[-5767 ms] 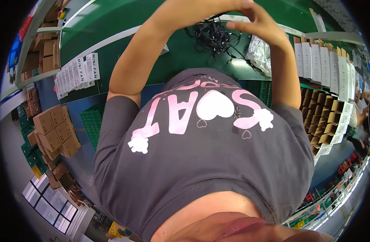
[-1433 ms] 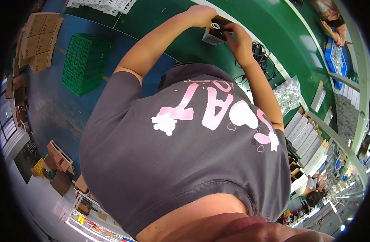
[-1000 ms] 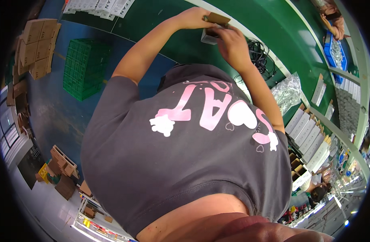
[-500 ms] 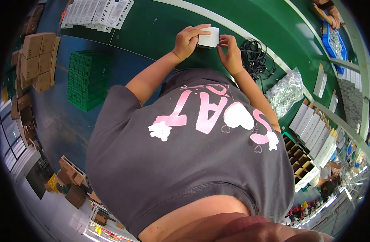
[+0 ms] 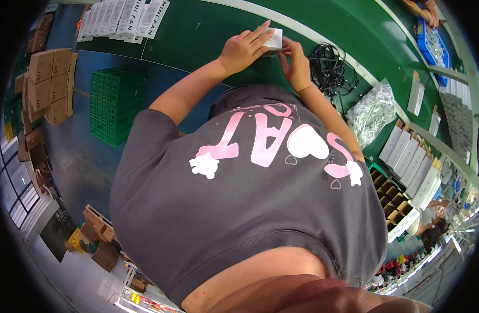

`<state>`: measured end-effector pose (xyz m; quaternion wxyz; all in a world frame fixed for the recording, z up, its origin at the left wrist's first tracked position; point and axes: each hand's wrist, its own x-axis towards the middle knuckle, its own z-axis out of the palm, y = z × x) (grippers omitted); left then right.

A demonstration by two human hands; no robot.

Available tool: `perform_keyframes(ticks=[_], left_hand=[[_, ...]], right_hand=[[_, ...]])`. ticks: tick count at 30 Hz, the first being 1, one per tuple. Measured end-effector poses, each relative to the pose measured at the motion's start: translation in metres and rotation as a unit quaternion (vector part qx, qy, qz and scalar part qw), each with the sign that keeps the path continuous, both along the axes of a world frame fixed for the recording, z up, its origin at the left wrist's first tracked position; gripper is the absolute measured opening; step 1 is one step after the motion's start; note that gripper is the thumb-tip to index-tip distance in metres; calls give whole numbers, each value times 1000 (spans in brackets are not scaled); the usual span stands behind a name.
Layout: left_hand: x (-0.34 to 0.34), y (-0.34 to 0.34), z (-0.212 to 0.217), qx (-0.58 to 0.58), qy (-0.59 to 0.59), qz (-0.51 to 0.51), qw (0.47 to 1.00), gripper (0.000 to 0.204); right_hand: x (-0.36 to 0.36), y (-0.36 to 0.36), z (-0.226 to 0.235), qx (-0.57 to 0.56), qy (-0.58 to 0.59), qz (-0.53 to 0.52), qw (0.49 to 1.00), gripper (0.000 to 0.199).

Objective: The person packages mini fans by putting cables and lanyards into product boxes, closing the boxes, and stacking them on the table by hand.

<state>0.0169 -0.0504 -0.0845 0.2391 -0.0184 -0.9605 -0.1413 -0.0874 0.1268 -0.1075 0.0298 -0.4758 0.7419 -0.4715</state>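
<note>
On the green work surface (image 5: 208,41) at the top of the head view, both hands meet at a small white box (image 5: 274,40). The left hand (image 5: 244,49) lies against the box's left side, fingers held together and extended along its top and near face, thumb tucked beneath; it grips the box. The right hand (image 5: 295,65) touches the right side of the box, its fingers curled and pinching at the box's edge; whether they hold a flap or only the corner cannot be determined, since the box is small and partly covered. The box sits between the two hands, at or just above the green surface. Just beside the right hand, to its right, lies a tangle of black cables (image 5: 330,65). Farther right, a crumpled clear plastic bag (image 5: 372,112) rests on the same surface. A row of flat white cartons (image 5: 125,18) lies along the upper left edge of the surface, well apart from the hands. Left of the person's arm, a green plastic crate (image 5: 114,104) stands on the blue floor, with stacked brown cardboard boxes (image 5: 49,83) farther left. White cartons in a rack (image 5: 409,156) stand at the right. The person's grey shirt (image 5: 239,208) with pink lettering fills the centre of the view.
</note>
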Motion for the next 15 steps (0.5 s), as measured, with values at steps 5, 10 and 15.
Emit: perform_keyframes(ticks=[5,10,15], left_hand=[[2,4,1,-65,-18,2,998,52],[1,17,-9,-45,-11,35,998,56],[12,8,11,72,-62,13,995,70]], right_hand=[[3,8,-20,-13,10,20,1000,50],[4,4,-12,-25,3,-1,1000,52],[-2,24,-16,54,110,16,992,51]])
